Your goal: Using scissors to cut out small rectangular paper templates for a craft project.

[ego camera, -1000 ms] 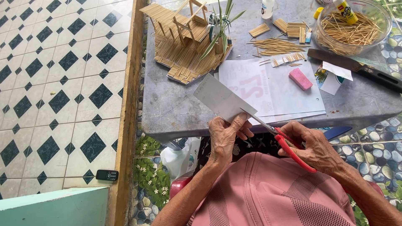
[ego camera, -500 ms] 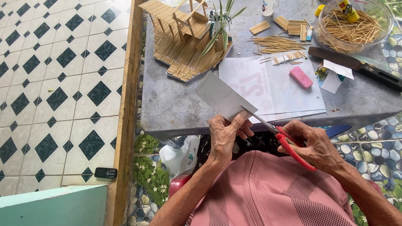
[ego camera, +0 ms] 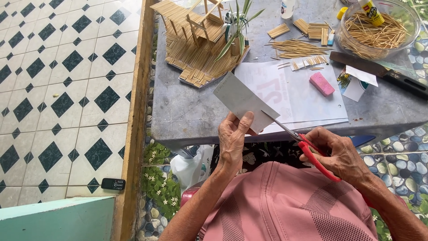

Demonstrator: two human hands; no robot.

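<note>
two hands (ego camera: 232, 140) unmoved, scissors (ego camera: 307, 145) still biting grey card (ego camera: 243, 100)

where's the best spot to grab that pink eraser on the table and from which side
Pinch the pink eraser across its two long sides, coming straight down from above. It lies flat on the white paper with open space around it, so both long edges are free.

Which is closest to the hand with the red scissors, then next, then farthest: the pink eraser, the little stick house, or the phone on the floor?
From the right hand:
1. Pink eraser, on the table just above it.
2. Stick house, far-left on the table.
3. Phone, away left on the tiled floor.
</note>
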